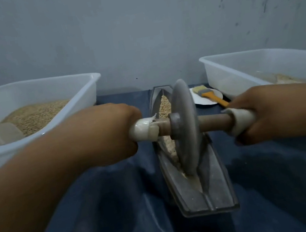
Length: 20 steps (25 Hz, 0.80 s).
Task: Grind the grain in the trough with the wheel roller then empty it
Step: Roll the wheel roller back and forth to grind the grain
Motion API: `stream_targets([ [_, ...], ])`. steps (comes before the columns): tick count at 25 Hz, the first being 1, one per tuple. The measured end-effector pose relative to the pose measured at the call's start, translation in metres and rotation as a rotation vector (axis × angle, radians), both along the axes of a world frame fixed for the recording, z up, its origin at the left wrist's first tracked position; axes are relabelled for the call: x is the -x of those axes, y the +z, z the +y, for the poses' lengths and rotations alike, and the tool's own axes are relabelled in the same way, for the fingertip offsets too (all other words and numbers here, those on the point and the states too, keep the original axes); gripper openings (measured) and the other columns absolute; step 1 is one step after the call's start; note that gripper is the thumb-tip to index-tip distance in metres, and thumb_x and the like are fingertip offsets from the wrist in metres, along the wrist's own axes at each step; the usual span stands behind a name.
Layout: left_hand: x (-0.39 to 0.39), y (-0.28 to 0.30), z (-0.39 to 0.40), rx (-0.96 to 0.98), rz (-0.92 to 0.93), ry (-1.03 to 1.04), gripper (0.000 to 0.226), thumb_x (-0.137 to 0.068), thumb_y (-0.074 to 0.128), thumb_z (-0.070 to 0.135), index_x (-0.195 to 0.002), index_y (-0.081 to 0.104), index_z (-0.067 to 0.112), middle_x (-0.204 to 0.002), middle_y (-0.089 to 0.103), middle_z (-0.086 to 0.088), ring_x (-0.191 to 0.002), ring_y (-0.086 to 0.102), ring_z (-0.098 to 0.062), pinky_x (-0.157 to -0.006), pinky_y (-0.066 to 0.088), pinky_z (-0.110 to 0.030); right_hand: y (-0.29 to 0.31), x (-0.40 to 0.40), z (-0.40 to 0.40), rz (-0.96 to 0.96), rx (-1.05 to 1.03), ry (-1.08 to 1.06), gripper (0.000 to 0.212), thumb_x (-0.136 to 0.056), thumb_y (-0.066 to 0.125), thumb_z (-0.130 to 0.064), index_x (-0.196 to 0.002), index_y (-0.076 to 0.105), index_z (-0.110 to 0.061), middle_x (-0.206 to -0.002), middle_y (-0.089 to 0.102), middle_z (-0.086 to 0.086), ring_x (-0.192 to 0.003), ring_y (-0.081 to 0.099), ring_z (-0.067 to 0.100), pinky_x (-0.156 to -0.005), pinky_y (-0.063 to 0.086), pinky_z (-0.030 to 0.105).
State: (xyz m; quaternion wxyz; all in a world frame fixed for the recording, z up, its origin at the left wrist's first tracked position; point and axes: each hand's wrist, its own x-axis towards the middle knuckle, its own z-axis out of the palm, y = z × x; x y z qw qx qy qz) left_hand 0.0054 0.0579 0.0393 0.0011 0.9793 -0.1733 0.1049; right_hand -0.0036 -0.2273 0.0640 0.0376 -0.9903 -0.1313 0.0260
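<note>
The wheel roller (186, 128) stood upright in the trough (218, 189), its rim seated in the groove near the middle of the channel. The left hand (110, 130) was curled round the taped end of the axle (212, 123) on its side, and the right hand (263, 112) gripped the taped end on the other side — both grips closed on the handle, knuckles up. The grain (165, 104) lay mostly in the far half of the trough behind the disc, still whole-looking, while paler crushed meal clung along the groove at the wheel's foot. The trough sat lengthwise on the dark blue surface (95, 215) between two white tubs: the left tub (92, 93) heaped with grain and holding a clear scoop (0, 133), the right tub (222, 76) with a little pale material. A brush (210, 94) rested on a small white plate (205, 101) beside the right tub.

The disc looked like heavy cast metal, stiff and hard, so its own weight probably did the crushing; the narrow rim could tip sideways, so an even hold on both axle ends seemed the sound place to take it — the tape likely helped against slipping. Grinding seemed partway done, emptying not yet begun
</note>
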Motion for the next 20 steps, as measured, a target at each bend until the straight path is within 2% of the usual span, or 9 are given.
stream_targets([
  [3, 0.018, 0.012, 0.007, 0.045, 0.132, -0.131, 0.030, -0.054, 0.061, 0.048, -0.082, 0.051, 0.054, -0.080, 0.057, 0.036, -0.067, 0.057, 0.008, -0.049, 0.040, -0.022, 0.007, 0.017, -0.007, -0.046, 0.036, 0.069, 0.063, -0.036, 0.059, -0.076, -0.096, 0.060, -0.057, -0.072, 0.065, -0.028, -0.062, 0.061, -0.007, -0.055, 0.055, 0.029],
  [5, 0.010, 0.005, 0.003, 0.051, 0.117, -0.081, 0.027, -0.058, 0.062, 0.044, -0.082, 0.052, 0.050, -0.074, 0.062, 0.022, -0.062, 0.059, 0.000, -0.052, 0.045, -0.026, 0.003, 0.009, 0.002, -0.063, 0.018, 0.057, 0.056, -0.041, 0.061, -0.072, -0.092, 0.062, -0.051, -0.071, 0.065, -0.025, -0.060, 0.061, -0.004, -0.055, 0.053, 0.030],
  [7, -0.007, -0.009, -0.005, 0.021, -0.095, 0.022, 0.016, -0.069, 0.062, 0.033, -0.080, 0.050, 0.034, -0.067, 0.057, 0.008, -0.060, 0.055, -0.009, -0.059, 0.046, -0.029, -0.013, -0.011, 0.014, -0.183, -0.033, 0.005, 0.033, -0.060, 0.070, -0.055, -0.086, 0.064, -0.037, -0.075, 0.066, -0.015, -0.064, 0.061, 0.004, -0.057, 0.047, 0.030],
  [9, -0.022, -0.020, -0.013, 0.007, -0.297, 0.102, 0.016, -0.080, 0.058, 0.028, -0.081, 0.042, 0.027, -0.074, 0.054, 0.006, -0.066, 0.048, -0.018, -0.061, 0.038, -0.030, -0.030, -0.031, 0.024, -0.404, -0.027, -0.083, 0.017, -0.083, 0.064, -0.041, -0.095, 0.062, -0.030, -0.091, 0.068, -0.005, -0.084, 0.063, 0.023, -0.063, 0.041, 0.031],
  [11, -0.031, -0.021, -0.017, 0.022, -0.305, 0.136, 0.015, -0.085, 0.055, 0.027, -0.084, 0.041, 0.028, -0.083, 0.058, 0.003, -0.070, 0.046, -0.019, -0.064, 0.037, -0.031, -0.037, -0.038, 0.028, -0.478, 0.008, -0.092, 0.015, -0.089, 0.058, -0.038, -0.100, 0.061, -0.029, -0.099, 0.068, 0.002, -0.091, 0.062, 0.030, -0.068, 0.042, 0.032],
  [13, -0.032, -0.017, -0.014, 0.023, -0.189, 0.130, 0.013, -0.083, 0.057, 0.024, -0.085, 0.045, 0.029, -0.084, 0.058, 0.005, -0.073, 0.051, -0.018, -0.066, 0.042, -0.031, -0.025, -0.034, 0.022, -0.344, 0.004, -0.058, 0.008, -0.083, 0.064, -0.033, -0.089, 0.059, -0.032, -0.090, 0.068, -0.004, -0.080, 0.062, 0.022, -0.063, 0.043, 0.030],
  [16, -0.006, -0.002, -0.003, -0.013, -0.012, 0.009, 0.017, -0.069, 0.062, 0.028, -0.078, 0.051, 0.036, -0.069, 0.057, 0.009, -0.063, 0.054, -0.005, -0.059, 0.043, -0.026, -0.003, -0.007, 0.003, 0.004, -0.033, 0.026, 0.027, -0.058, 0.070, -0.046, -0.083, 0.062, -0.043, -0.072, 0.066, -0.014, -0.062, 0.061, 0.004, -0.057, 0.048, 0.027],
  [18, 0.012, 0.010, 0.006, 0.013, 0.131, -0.078, 0.027, -0.058, 0.061, 0.038, -0.080, 0.052, 0.049, -0.072, 0.061, 0.021, -0.061, 0.058, -0.001, -0.052, 0.042, -0.024, 0.006, 0.010, -0.004, 0.048, -0.003, 0.099, 0.049, -0.044, 0.060, -0.064, -0.092, 0.060, -0.054, -0.074, 0.065, -0.025, -0.062, 0.062, -0.004, -0.056, 0.053, 0.026],
  [20, 0.014, 0.011, 0.009, 0.050, 0.208, -0.084, 0.032, -0.055, 0.063, 0.043, -0.082, 0.051, 0.054, -0.077, 0.058, 0.034, -0.065, 0.058, 0.005, -0.052, 0.041, -0.023, 0.008, 0.012, -0.003, -0.007, 0.021, 0.122, 0.055, -0.042, 0.055, -0.070, -0.094, 0.060, -0.055, -0.074, 0.064, -0.028, -0.061, 0.061, -0.006, -0.052, 0.053, 0.026],
])
